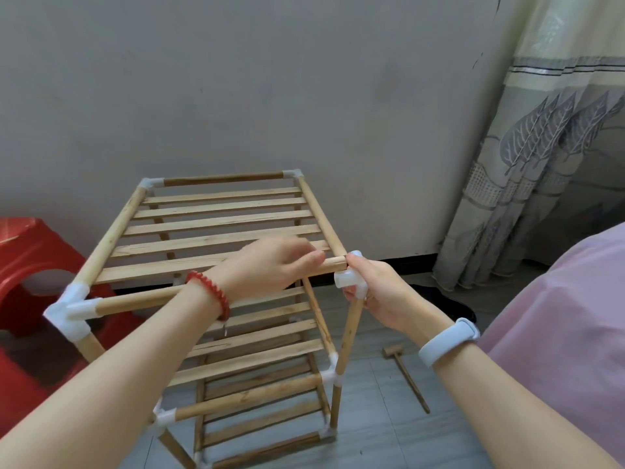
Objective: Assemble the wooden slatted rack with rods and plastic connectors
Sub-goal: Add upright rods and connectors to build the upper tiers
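Observation:
A wooden slatted rack (216,225) with three tiers stands on the floor in front of me. My left hand (270,262), with a red bead bracelet on the wrist, grips the top front rod (135,301) near its right end. That bare rod end sits just above and beside a white plastic corner connector (350,280). My right hand (382,292) holds this connector on top of the front right upright rod (346,340). The other top corners carry white connectors, such as the front left connector (72,308).
A small wooden mallet (404,370) lies on the grey floor to the right of the rack. A red plastic stool (30,272) stands at the left. A grey wall is behind, a patterned curtain (548,164) at the right, and pink fabric (568,333) at the near right.

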A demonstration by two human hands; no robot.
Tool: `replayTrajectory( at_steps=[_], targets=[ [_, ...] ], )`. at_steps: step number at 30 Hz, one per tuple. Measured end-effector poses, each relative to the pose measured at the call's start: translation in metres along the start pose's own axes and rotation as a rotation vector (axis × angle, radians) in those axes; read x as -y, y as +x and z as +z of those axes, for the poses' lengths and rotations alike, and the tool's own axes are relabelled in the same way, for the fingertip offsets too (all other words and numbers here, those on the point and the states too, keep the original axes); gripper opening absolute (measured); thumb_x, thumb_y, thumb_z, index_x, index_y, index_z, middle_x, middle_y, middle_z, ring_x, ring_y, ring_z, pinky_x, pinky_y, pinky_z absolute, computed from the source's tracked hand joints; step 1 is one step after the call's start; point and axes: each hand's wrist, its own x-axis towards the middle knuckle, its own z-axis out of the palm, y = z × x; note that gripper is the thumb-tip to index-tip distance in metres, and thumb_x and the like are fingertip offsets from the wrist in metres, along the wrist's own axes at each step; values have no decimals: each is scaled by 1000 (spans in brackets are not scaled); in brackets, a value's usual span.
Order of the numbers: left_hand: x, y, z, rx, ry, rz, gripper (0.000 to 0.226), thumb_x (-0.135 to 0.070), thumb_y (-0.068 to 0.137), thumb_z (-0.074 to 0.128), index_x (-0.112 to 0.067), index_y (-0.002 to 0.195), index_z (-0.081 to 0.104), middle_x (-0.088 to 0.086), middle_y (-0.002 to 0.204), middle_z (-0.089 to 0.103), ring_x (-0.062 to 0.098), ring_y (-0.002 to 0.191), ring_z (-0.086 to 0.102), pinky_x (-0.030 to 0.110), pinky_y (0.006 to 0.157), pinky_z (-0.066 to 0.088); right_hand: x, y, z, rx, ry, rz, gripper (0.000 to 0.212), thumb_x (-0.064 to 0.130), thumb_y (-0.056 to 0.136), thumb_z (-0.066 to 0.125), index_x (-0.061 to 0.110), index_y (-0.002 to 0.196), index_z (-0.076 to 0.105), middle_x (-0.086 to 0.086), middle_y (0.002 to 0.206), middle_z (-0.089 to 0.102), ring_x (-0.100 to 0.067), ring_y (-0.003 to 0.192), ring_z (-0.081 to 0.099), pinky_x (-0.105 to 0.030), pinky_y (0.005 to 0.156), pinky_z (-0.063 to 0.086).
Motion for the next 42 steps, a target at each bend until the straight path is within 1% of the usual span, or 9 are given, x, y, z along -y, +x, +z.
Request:
replayTrajectory(
  at_steps=[2,4,14,22,28,32,34,38,42],
  targets=[
    [-3,-14,2,26,109,31,25,-38,97,41,-25,111,57,-13,83,56,4,72,53,31,69,50,0,0,1,-12,16,6,31,29,101,38,11,86,59,-1,61,45,-14,58,42,-24,59,36],
    [-1,-18,3,0,177,55,24,-35,97,42,-25,114,55,-14,81,51,1,67,49,29,65,48,0,0,2,-23,16,14,32,29,101,38,13,81,58,-1,60,45,-15,58,41,-25,60,36],
    [2,-26,5,-16,164,77,31,-35,96,43,-24,122,56,-5,96,62,9,78,56,30,70,51,3,-5,0,-93,69,34,34,26,100,40,12,70,48,-2,56,43,-15,56,41,-23,57,38],
    [1,-23,13,-38,233,105,32,-36,97,43,-25,124,55,-7,89,63,9,73,55,26,68,48,1,-3,1,-107,34,38,28,29,100,39,7,90,54,-2,65,45,-13,60,43,-19,53,41],
    [1,-22,19,-44,261,108,29,-37,97,42,-26,120,57,-9,80,58,9,66,53,27,63,48,-5,0,15,-167,-145,6,37,38,100,28,13,94,55,-3,72,51,-15,66,49,-35,77,46],
    [2,-20,22,-54,246,138,27,-34,97,44,-22,115,60,-10,75,55,4,57,46,17,54,37,-6,-3,13,-161,-292,-20,44,42,101,15,15,108,49,-6,71,63,-23,95,58,-44,101,40],
    [3,-23,22,-79,234,146,27,-35,97,44,-21,111,62,-8,73,58,6,58,49,21,54,42,-7,-3,15,-112,-293,15,48,45,101,14,13,120,44,-10,76,67,-24,104,58,-46,106,36],
    [18,-39,18,-203,200,220,49,-55,94,33,-22,91,70,-10,57,56,6,46,50,21,42,43,-7,-11,21,97,-105,153,60,54,98,15,10,127,45,-13,83,67,-24,101,62,-42,104,39],
    [46,-63,7,-231,198,189,67,-60,94,19,-21,74,70,-10,47,50,8,40,46,21,39,39,3,-5,25,172,206,308,53,49,98,36,1,113,56,-18,103,68,-26,96,65,-38,90,51]
  ],
)
